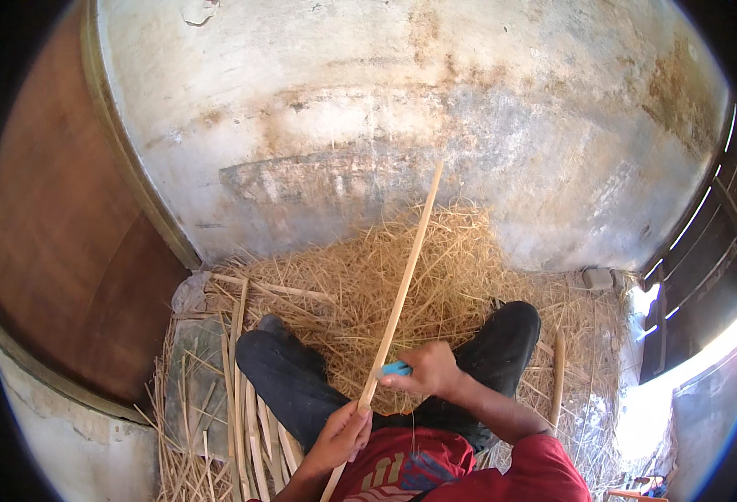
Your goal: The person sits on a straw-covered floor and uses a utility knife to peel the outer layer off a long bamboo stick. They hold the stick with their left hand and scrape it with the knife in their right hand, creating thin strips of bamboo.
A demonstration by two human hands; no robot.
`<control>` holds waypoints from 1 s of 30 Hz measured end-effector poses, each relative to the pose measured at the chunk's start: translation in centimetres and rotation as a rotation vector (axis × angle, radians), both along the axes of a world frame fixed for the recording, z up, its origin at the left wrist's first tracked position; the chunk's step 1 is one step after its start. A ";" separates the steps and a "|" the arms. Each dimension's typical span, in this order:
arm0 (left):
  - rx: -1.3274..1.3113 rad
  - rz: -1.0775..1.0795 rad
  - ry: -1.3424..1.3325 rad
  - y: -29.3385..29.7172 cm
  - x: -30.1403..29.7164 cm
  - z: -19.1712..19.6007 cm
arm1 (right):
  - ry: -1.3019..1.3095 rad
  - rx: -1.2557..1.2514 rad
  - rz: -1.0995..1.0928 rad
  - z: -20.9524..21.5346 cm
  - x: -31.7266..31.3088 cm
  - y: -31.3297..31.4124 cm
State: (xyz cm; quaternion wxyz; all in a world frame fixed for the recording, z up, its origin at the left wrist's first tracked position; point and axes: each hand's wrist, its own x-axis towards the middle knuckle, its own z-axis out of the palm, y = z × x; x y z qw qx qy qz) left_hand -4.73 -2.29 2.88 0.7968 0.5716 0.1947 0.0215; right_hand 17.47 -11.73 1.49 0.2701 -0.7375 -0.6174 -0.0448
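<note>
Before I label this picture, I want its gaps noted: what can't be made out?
In the head view:
Blue thing: what kind; right hand covers part.
Stick in left hand: near end, cut off by lower edge.
Small things, lower right: too small.

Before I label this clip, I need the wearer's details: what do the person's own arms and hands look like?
The left hand and right hand are bare, with no gloves or wristwatch visible. The right forearm is uncovered up to a red sleeve. The left forearm is also uncovered where it shows.
</note>
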 end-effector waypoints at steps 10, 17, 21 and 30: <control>0.070 0.074 -0.070 -0.2 -0.5 0.5 | -0.137 0.171 0.009 0.2 3.6 3.2; 0.048 0.108 -0.075 -0.2 -1.7 0.9 | -0.268 0.245 0.114 1.8 5.4 5.4; -0.140 0.084 -0.018 -1.7 -3.7 1.4 | 0.201 0.122 -0.451 3.4 12.1 6.9; -0.093 -0.081 0.071 -3.6 -7.0 1.9 | 0.048 -0.083 -0.857 5.1 26.0 3.4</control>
